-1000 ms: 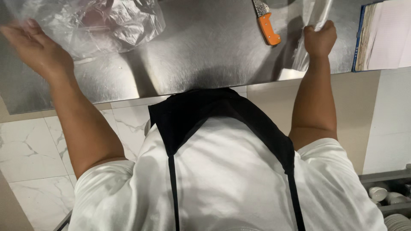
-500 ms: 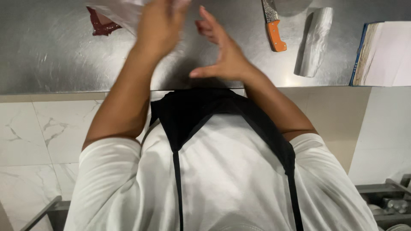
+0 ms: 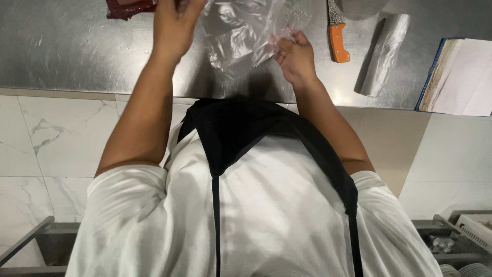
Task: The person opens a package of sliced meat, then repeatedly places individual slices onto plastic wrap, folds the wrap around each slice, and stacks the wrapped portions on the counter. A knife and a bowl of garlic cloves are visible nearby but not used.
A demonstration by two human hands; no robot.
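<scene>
Both of my hands hold a clear crumpled plastic bag (image 3: 246,31) above the steel counter (image 3: 66,56). My left hand (image 3: 174,25) grips its left side near the top edge of the view. My right hand (image 3: 296,56) pinches its right edge. A dark red piece of meat (image 3: 128,7) lies on the counter just left of my left hand, partly cut off by the frame. I wear a white shirt and a black apron.
An orange-handled knife (image 3: 337,36) lies to the right of my right hand. Beside it is a roll of clear plastic bags (image 3: 382,54). An open notebook with a blue cover (image 3: 461,77) sits at the counter's right end. Racks with dishes show at the lower right.
My hands came from far apart to the middle of the counter. The right hand left the roll, and both now hold the plastic bag spread between them.
</scene>
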